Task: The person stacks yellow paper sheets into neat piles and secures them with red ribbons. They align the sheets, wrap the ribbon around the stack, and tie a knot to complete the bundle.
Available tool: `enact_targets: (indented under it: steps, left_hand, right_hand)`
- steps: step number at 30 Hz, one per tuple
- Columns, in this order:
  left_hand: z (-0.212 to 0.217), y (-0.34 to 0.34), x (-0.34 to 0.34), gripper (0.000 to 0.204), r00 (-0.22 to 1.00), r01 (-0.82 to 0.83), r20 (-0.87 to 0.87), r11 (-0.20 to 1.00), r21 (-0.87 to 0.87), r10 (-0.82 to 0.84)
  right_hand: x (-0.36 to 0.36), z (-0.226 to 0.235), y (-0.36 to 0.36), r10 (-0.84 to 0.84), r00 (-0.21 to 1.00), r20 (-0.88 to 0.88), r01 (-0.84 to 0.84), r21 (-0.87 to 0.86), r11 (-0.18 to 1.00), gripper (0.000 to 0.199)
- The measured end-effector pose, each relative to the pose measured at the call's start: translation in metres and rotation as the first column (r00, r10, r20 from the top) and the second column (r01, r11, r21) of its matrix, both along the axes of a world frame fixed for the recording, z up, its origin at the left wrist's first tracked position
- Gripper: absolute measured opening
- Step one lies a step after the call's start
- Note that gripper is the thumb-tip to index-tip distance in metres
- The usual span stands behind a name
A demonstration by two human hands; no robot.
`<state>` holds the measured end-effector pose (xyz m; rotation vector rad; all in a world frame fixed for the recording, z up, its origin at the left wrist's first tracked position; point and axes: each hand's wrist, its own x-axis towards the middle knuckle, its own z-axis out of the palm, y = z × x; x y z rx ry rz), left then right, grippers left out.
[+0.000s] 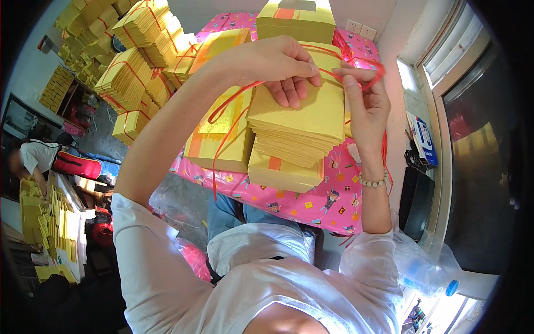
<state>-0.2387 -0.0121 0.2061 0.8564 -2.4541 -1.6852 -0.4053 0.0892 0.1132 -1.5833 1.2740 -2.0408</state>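
A stack of yellow paper sheets or envelopes (300, 122) lies in front of me on a block of more yellow paper (286, 172). My left hand (286, 69) rests over the top of the stack, thumb and forefinger pinching a red plastic cord (225, 108); its other fingers lie on the paper. One loose end of the cord hangs down the stack's left side. At the stack's right edge, my right hand (367, 103) is closed on the same cord, which loops blurred above the fingers. Part of the cord is hidden behind my hands.
A pink patterned cover (300, 206) lies on the table, with yellow paper blocks (295, 25) at the back. Cord-tied yellow bundles (125, 78) are piled at left. Another person (41, 158) bends over paper at far left. A window (473, 139) and clear plastic bottle (428, 273) are at right.
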Motion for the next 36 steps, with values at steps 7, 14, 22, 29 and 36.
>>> enact_targets:
  steps: [7, 14, 22, 29, 36]
  left_hand:
    - [0.003, -0.003, 0.004, 0.031, 0.999, -0.015, -0.029, 1.000, -0.009, 0.014]
    - [-0.008, -0.027, 0.028, 0.024, 0.983, -0.093, -0.182, 0.744, -0.661, -0.039]
    - [-0.015, 0.017, 0.091, 0.026, 0.907, -0.416, -0.203, 0.860, -0.295, 0.368]
    - [-0.062, 0.009, 0.083, 0.039, 0.729, -0.554, -0.405, 0.823, 0.126, 0.553]
    - [-0.081, -0.002, 0.062, 0.045, 0.444, -0.021, -0.487, 0.552, 0.833, 0.752]
  right_hand:
    - [-0.006, 0.000, 0.004, -0.013, 0.979, -0.203, 0.043, 0.145, 0.988, 0.010]
    - [-0.006, 0.005, 0.006, -0.031, 0.965, -0.262, 0.076, 0.166, 0.983, 0.010]
    - [-0.005, 0.004, 0.006, -0.030, 0.970, -0.239, 0.071, 0.162, 0.984, 0.010]
    - [-0.003, 0.005, 0.005, -0.026, 0.971, -0.237, 0.063, 0.150, 0.987, 0.010]
    - [-0.005, 0.004, 0.005, -0.017, 0.975, -0.223, 0.052, 0.151, 0.987, 0.011]
